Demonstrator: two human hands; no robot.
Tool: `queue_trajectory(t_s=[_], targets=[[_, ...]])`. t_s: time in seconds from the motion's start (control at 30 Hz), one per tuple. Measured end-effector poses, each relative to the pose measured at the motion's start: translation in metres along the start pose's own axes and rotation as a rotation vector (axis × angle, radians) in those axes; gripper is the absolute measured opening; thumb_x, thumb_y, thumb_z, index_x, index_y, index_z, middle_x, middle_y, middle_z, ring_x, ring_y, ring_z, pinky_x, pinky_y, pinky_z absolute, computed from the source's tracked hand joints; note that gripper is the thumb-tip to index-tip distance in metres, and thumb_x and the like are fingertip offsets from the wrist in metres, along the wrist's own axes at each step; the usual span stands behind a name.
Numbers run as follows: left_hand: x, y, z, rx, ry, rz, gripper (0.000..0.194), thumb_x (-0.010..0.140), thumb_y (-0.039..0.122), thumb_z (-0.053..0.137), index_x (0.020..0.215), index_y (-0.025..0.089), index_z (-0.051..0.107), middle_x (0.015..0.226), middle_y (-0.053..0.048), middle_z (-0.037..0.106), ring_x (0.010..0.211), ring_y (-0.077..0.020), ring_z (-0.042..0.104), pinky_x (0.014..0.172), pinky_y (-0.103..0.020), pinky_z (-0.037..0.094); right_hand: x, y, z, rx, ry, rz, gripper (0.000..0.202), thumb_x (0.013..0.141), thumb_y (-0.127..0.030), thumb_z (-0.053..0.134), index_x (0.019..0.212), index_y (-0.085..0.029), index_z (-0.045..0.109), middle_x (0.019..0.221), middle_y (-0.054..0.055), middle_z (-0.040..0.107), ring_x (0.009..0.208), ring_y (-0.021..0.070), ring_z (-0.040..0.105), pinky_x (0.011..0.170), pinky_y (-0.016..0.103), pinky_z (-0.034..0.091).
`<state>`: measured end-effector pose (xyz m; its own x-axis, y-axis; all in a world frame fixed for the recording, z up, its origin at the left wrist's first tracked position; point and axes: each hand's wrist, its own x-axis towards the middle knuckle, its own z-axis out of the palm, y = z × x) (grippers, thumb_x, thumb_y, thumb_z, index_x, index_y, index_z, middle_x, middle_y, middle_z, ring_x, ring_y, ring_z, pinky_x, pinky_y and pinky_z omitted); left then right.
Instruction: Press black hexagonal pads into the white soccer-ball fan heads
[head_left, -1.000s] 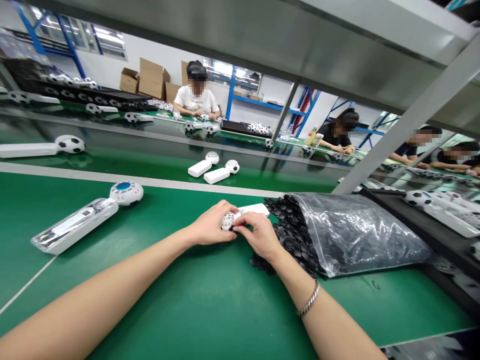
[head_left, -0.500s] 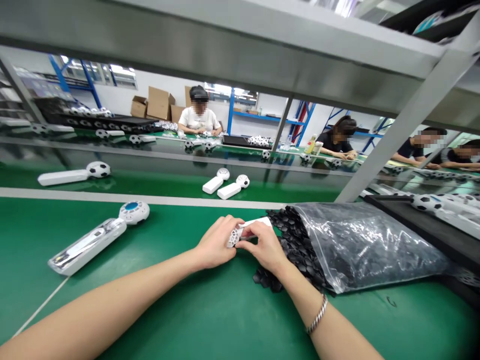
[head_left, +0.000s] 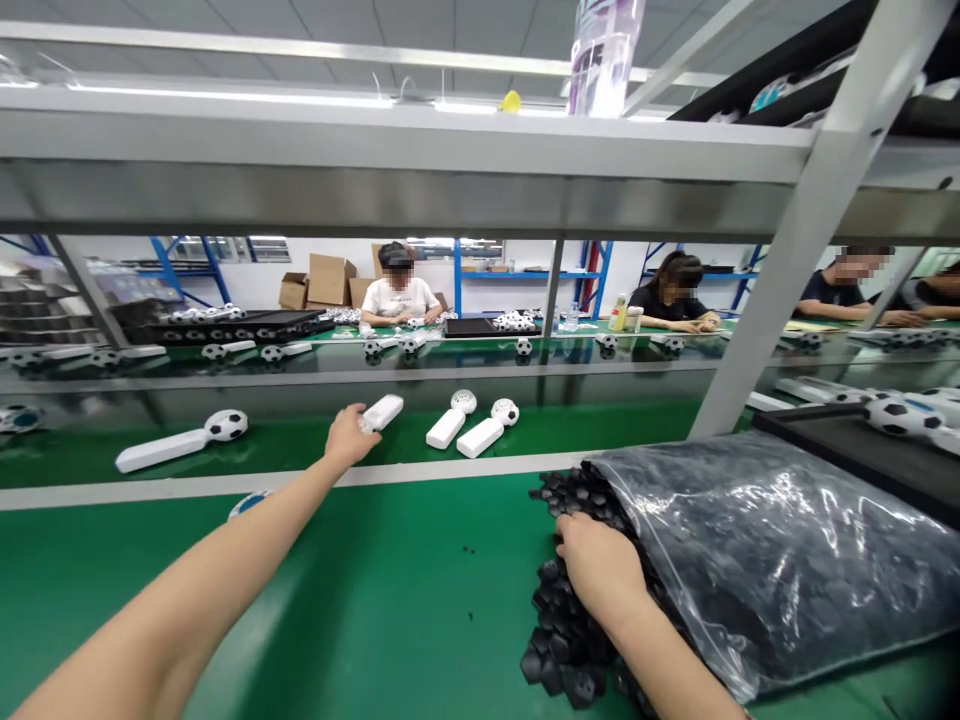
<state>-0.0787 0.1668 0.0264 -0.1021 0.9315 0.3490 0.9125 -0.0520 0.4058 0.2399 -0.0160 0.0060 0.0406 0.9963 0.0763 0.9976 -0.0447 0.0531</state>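
My left hand (head_left: 351,437) reaches over the far green strip, its fingers closed round the head end of a white handheld piece (head_left: 384,412). Just right of it lie two similar white pieces (head_left: 445,428) (head_left: 481,437) with round heads. At the mouth of a clear plastic bag (head_left: 780,540), my right hand (head_left: 600,565) rests on a pile of small black pieces (head_left: 559,640). Its fingers are bent together, and what they hold, if anything, is hidden. Behind my left forearm a blue-and-white round head (head_left: 249,503) shows in part.
A white piece with a football-patterned head (head_left: 226,426) lies at the left. A slanting metal post (head_left: 795,230) and a black tray (head_left: 810,432) stand at the right. A metal shelf beam (head_left: 420,150) crosses above. Several people sit across the line.
My left hand has moved forward and left with the white piece. My right hand has let go of that piece and moved right, onto the black pieces. The view has tilted upward.
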Motion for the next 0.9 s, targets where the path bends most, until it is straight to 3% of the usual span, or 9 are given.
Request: queue_trajectory(t_s=[0.07,0.17,0.33,0.43,0.5,0.6,0.7,0.8,0.9], targets=[[0.004,0.0,0.012,0.045,-0.022,-0.014,0.057,0.057,0.025,0.063,0.11,0.015,0.046,0.112,-0.015,0.049,0.108,-0.0378,0.042,0.086,-0.046,0.036,0.001,-0.002,0.0,-0.005,-0.004,-0.001,0.022,0.077,-0.003,0.044,0.08,-0.016,0.061,0.084,0.012,0.065,0.073,0.0226,0.064,0.056,0.028,0.041],[0.014,0.021,0.034,0.08,-0.061,0.051,0.06,0.057,0.034,0.065,0.112,0.019,0.046,0.125,-0.016,0.042,0.122,-0.0384,0.026,0.095,-0.048,0.025,0.004,-0.005,0.002,0.002,0.043,-0.008,0.021,0.077,-0.003,0.044,0.083,-0.016,0.06,0.081,0.01,0.066,0.073,0.0229,0.064,0.058,0.029,0.041],[0.026,0.083,0.091,0.046,-0.238,0.107,0.059,0.067,0.049,0.054,0.116,0.017,0.043,0.119,-0.016,0.05,0.114,-0.0333,0.041,0.087,-0.039,0.036,0.008,-0.013,0.009,0.083,0.114,-0.046,0.01,0.079,-0.013,0.052,0.085,-0.018,0.057,0.079,0.006,0.065,0.075,0.0237,0.062,0.064,0.034,0.041],[0.021,0.109,0.118,0.03,-0.311,0.102,0.055,0.066,0.044,0.056,0.112,0.015,0.045,0.113,-0.017,0.054,0.108,-0.0359,0.046,0.081,-0.042,0.039,0.009,-0.016,0.013,0.122,0.145,-0.113,0.007,0.075,-0.016,0.059,0.08,-0.021,0.058,0.083,0.003,0.064,0.082,0.0234,0.059,0.069,0.035,0.04],[0.016,0.117,0.124,0.009,-0.326,0.112,0.052,0.067,0.037,0.056,0.112,0.015,0.044,0.113,-0.018,0.054,0.108,-0.036,0.047,0.081,-0.043,0.039,0.01,-0.017,0.014,0.125,0.16,-0.149,0.006,0.074,-0.018,0.062,0.078,-0.021,0.058,0.083,0.002,0.062,0.083,0.0227,0.057,0.069,0.034,0.039],[0.008,0.117,0.113,-0.052,-0.339,0.122,0.055,0.071,0.032,0.051,0.12,0.015,0.036,0.12,-0.018,0.05,0.11,-0.0333,0.047,0.082,-0.04,0.039,0.01,-0.017,0.014,0.138,0.174,-0.187,0.004,0.076,-0.019,0.06,0.077,-0.021,0.058,0.081,0.001,0.061,0.081,0.0205,0.056,0.067,0.031,0.038],[-0.008,0.104,0.085,-0.117,-0.366,0.144,0.059,0.074,0.034,0.047,0.127,0.014,0.03,0.124,-0.017,0.048,0.106,-0.0303,0.052,0.08,-0.036,0.042,0.009,-0.018,0.013,0.172,0.207,-0.219,0.008,0.079,-0.016,0.055,0.084,-0.022,0.059,0.083,0.001,0.06,0.081,0.0191,0.054,0.068,0.03,0.038],[-0.045,0.079,0.048,-0.155,-0.374,0.193,0.061,0.075,0.037,0.045,0.129,0.014,0.029,0.13,-0.013,0.043,0.111,-0.0274,0.048,0.085,-0.033,0.041,0.006,-0.021,0.014,0.205,0.227,-0.256,0.016,0.082,-0.014,0.049,0.092,-0.021,0.059,0.087,0.003,0.059,0.083,0.0189,0.053,0.069,0.029,0.038],[-0.097,0.049,0.013,-0.186,-0.39,0.249,0.058,0.076,0.036,0.044,0.129,0.018,0.03,0.133,-0.007,0.04,0.115,-0.0252,0.045,0.089,-0.032,0.039,0.003,-0.024,0.014,0.248,0.195,-0.33,0.018,0.085,-0.016,0.044,0.089,-0.02,0.061,0.086,0.004,0.058,0.082,0.0189,0.052,0.068,0.028,0.039]])
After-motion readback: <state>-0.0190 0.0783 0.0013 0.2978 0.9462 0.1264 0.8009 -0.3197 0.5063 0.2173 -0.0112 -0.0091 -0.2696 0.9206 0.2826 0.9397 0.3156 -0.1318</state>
